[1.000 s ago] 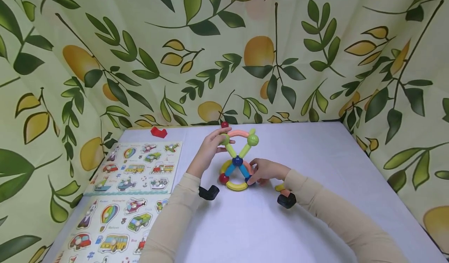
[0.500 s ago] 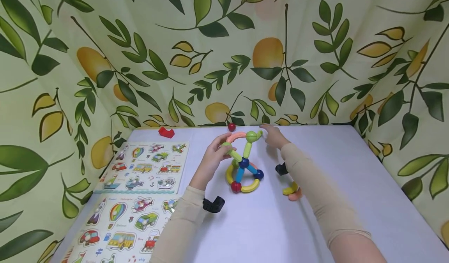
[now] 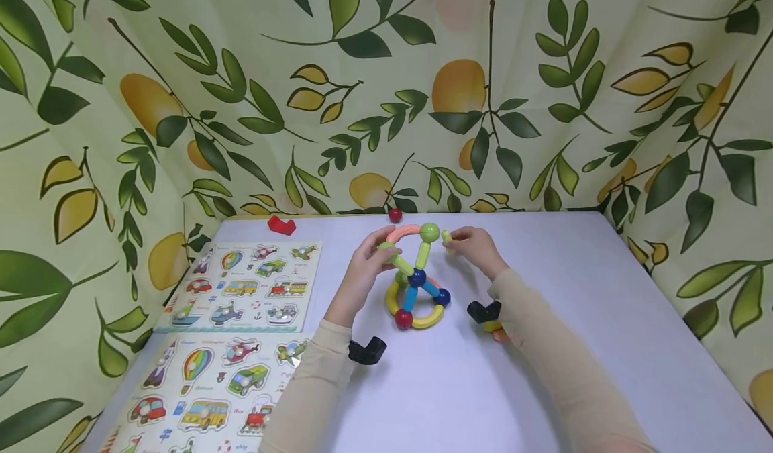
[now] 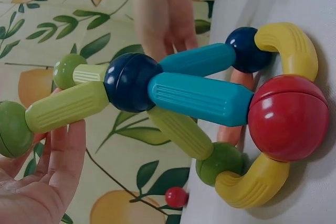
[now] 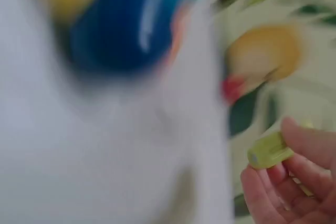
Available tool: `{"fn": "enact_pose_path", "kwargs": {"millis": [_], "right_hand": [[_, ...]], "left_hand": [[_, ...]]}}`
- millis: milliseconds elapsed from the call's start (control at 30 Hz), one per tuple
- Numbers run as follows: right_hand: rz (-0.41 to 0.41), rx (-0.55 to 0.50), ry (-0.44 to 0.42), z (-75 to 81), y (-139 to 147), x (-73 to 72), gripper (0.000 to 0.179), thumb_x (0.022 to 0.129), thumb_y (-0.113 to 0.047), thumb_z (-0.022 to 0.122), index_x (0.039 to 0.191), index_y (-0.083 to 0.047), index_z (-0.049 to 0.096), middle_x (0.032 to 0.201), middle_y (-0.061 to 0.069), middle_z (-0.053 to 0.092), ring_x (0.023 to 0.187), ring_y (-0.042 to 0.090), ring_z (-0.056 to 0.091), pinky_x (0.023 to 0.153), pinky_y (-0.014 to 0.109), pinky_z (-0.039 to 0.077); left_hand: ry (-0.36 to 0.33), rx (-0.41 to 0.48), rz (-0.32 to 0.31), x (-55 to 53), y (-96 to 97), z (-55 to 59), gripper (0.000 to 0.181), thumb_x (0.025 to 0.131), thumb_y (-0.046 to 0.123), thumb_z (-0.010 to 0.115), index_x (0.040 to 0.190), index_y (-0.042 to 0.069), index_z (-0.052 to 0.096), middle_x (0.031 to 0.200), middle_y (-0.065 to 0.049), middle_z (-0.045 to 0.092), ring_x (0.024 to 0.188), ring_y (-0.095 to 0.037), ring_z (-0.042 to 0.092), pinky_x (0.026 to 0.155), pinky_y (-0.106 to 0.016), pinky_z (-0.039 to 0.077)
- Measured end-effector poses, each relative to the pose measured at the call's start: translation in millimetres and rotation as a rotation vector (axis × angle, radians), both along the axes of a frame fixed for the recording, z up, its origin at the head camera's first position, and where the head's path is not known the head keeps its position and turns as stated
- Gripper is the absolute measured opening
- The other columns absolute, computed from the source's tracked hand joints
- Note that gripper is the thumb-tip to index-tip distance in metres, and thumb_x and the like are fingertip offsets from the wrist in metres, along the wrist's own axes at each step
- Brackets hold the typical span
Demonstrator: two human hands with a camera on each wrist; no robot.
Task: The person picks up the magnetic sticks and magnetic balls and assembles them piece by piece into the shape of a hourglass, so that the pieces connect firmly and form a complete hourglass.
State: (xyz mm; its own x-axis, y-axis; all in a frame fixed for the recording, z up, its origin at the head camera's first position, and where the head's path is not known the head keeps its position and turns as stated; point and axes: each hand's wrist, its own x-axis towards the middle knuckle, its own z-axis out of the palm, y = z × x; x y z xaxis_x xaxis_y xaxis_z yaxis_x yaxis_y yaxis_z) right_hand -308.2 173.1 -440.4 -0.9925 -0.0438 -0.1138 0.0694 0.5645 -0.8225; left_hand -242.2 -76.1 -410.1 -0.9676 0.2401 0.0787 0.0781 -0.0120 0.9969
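Observation:
A magnetic stick-and-ball figure [image 3: 417,278] stands on the white table, with blue rods and curved yellow rods below and light green rods above a dark blue ball [image 4: 133,82]. My left hand [image 3: 362,268] holds its upper left part by the green ball [image 3: 386,245]; in the left wrist view the fingers lie behind the light green rod [image 4: 68,106]. Right of the upper green ball [image 3: 429,232], my right hand [image 3: 478,248] pinches a loose light green rod [image 5: 269,150] between thumb and fingers. A small gap separates this rod from the ball.
A red ball [image 3: 395,215] and a red angular piece [image 3: 281,225] lie at the table's back edge. Loose curved yellow and pink pieces [image 3: 500,335] lie beside the right forearm. Two picture puzzle boards [image 3: 241,288] cover the left side. A leaf-patterned curtain [image 3: 386,137] surrounds the table.
My right hand has gone from the figure's lower right ball up to the short light green rod and pulled it off the upper green ball. The figure has turned in my left hand.

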Motion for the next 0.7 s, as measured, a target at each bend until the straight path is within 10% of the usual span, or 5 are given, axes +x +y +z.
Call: {"fn": "enact_pose_path", "kwargs": {"millis": [133, 267, 500, 700], "right_hand": [[-0.137, -0.281, 0.051, 12.7, -9.6, 54.8, 0.041, 0.092, -0.025, 0.071, 0.124, -0.002, 0.063, 0.122, 0.017, 0.067, 0.105, 0.02, 0.066, 0.1, 0.04, 0.054], [-0.073, -0.325, 0.199, 18.2, -26.9, 90.9, 0.037, 0.088, -0.025, 0.076, 0.117, -0.005, 0.068, 0.116, 0.014, 0.069, 0.107, 0.019, 0.064, 0.095, 0.032, 0.055], [-0.026, -0.386, 0.246, 15.5, -45.4, 99.8, 0.029, 0.087, -0.014, 0.077, 0.112, -0.002, 0.07, 0.114, 0.015, 0.068, 0.108, 0.024, 0.064, 0.085, 0.021, 0.058], [0.028, -0.312, 0.202, 10.6, -43.5, 94.5, 0.036, 0.087, -0.018, 0.077, 0.119, -0.003, 0.067, 0.122, 0.015, 0.066, 0.116, 0.029, 0.062, 0.095, 0.036, 0.057]], "left_hand": [[-0.011, 0.0, -0.003, 0.0, -0.5, 1.3, 0.048, 0.099, 0.024, 0.052, 0.146, 0.017, 0.046, 0.143, -0.009, 0.054, 0.12, -0.028, 0.06, 0.103, -0.039, 0.052], [-0.01, -0.002, 0.006, -0.2, -2.1, -0.3, 0.048, 0.098, 0.027, 0.053, 0.146, 0.021, 0.047, 0.141, -0.006, 0.055, 0.114, -0.024, 0.062, 0.104, -0.041, 0.051], [-0.014, 0.01, 0.008, 0.2, 0.0, -1.8, 0.049, 0.099, 0.027, 0.051, 0.147, 0.019, 0.045, 0.14, -0.002, 0.055, 0.11, -0.017, 0.062, 0.104, -0.04, 0.051], [-0.009, 0.016, 0.017, 1.5, -1.1, -0.9, 0.048, 0.099, 0.027, 0.052, 0.146, 0.02, 0.047, 0.14, -0.002, 0.056, 0.109, -0.016, 0.063, 0.104, -0.041, 0.051]]}}
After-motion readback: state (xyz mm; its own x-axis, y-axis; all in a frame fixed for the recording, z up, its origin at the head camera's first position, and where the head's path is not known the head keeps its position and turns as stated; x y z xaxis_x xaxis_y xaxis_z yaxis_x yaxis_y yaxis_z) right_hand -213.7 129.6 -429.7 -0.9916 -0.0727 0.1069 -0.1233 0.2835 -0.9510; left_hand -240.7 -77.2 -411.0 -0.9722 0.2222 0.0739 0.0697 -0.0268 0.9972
